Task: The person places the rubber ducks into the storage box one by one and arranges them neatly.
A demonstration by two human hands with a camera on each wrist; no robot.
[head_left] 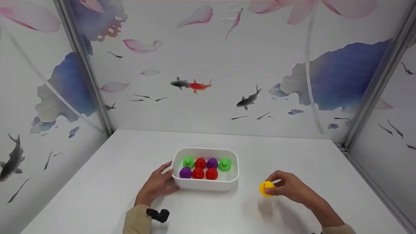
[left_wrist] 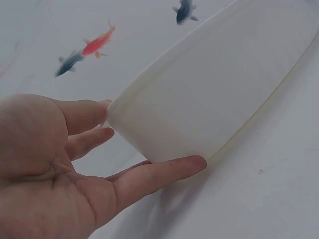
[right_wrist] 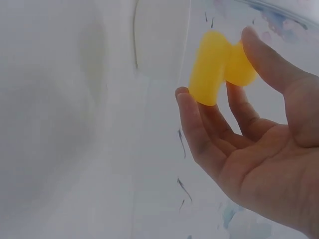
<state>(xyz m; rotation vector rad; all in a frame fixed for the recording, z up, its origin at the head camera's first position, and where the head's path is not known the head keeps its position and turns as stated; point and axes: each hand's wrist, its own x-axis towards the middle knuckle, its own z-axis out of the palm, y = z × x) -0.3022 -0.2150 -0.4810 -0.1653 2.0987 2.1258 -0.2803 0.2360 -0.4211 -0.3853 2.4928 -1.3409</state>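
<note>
A white rectangular container [head_left: 208, 185] stands on the table, holding several small toy ducks: green ones [head_left: 224, 164], red ones [head_left: 211, 173] and purple ones [head_left: 185, 173]. At its left end, my left hand [head_left: 158, 183] touches the wall with extended fingers, and the thumb [left_wrist: 164, 177] lies along its lower edge. To the right of the container, my right hand [head_left: 289, 187] pinches a yellow toy duck [head_left: 266, 188] between thumb and fingers. In the right wrist view the yellow duck's rounded body shows between the fingertips, raised above the table.
The white tabletop [head_left: 130, 156] reaches back to a wall panel [head_left: 208, 110] printed with fish and petals. Similar panels stand at left and right, with metal posts [head_left: 87, 68] at the corners. A black strap piece [head_left: 158, 215] hangs at the left sleeve.
</note>
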